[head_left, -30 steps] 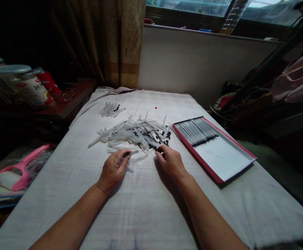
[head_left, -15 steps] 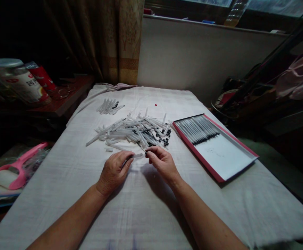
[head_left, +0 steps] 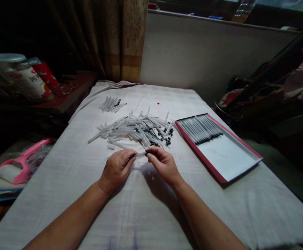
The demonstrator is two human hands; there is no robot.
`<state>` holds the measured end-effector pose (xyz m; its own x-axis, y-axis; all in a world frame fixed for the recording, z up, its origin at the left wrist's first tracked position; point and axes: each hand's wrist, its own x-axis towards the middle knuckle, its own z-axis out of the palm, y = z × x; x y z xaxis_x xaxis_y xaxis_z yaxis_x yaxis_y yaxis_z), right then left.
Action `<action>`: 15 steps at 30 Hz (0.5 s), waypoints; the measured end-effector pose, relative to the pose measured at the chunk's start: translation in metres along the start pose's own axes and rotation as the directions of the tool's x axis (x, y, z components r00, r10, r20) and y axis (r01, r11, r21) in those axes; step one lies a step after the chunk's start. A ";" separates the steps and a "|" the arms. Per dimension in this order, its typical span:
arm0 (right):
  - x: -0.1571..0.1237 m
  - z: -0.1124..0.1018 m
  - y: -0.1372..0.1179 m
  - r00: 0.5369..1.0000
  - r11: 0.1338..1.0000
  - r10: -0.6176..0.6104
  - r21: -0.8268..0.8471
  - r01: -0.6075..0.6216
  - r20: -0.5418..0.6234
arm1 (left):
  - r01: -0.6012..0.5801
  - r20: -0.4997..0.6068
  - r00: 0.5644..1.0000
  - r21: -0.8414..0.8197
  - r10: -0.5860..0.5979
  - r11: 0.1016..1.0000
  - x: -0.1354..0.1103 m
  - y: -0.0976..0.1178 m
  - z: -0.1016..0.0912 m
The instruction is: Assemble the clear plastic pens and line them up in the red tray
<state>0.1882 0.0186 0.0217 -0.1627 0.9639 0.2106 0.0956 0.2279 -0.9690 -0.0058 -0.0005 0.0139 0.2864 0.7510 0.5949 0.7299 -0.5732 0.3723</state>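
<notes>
A clear pen barrel [head_left: 141,154] is pinched in my left hand [head_left: 117,167], its free end pointing right. At that end my right hand [head_left: 163,164] pinches a small black plug [head_left: 146,153], which meets the barrel's tip. Just beyond both hands lies a loose pile of clear pen barrels [head_left: 122,132], mixed with dark refills [head_left: 151,131] and small black plugs [head_left: 168,140]. On the right, a shallow red-edged box [head_left: 219,163] holds a row of pens [head_left: 200,128] with black ends, laid side by side.
A smaller group of clear tubes [head_left: 111,103] lies at the table's far left, and a tiny red piece [head_left: 158,103] at the back. Jars [head_left: 23,78] stand on a dark side table [head_left: 70,97]. A pink-handled item [head_left: 23,161] sits low at left.
My right hand's black plug has closed the small gap to the barrel's end and now touches it. The whole view has shifted slightly.
</notes>
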 end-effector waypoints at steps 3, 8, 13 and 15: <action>0.000 -0.005 0.000 0.985 0.957 -0.168 -0.234 0.170 0.029 | -0.019 0.014 1.000 0.012 0.019 1.000 0.001 0.000 -0.001; 0.001 -0.009 0.001 0.945 0.821 -0.292 -0.469 0.327 0.146 | -0.042 0.027 0.999 0.021 0.041 0.999 0.001 0.001 -0.003; 0.000 -0.010 0.006 0.961 0.711 -0.207 -0.647 0.275 0.181 | -0.048 0.041 0.998 0.026 0.047 0.998 0.000 0.002 -0.002; -0.001 -0.010 0.005 0.970 0.732 -0.163 -0.637 0.241 0.179 | -0.043 0.042 0.998 0.019 0.042 0.999 0.000 0.002 -0.001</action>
<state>0.1990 0.0205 0.0185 -0.3497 0.8732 0.3395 0.6561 0.4869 -0.5766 -0.0053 -0.0021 0.0156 0.3428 0.7394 0.5795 0.7283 -0.5988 0.3332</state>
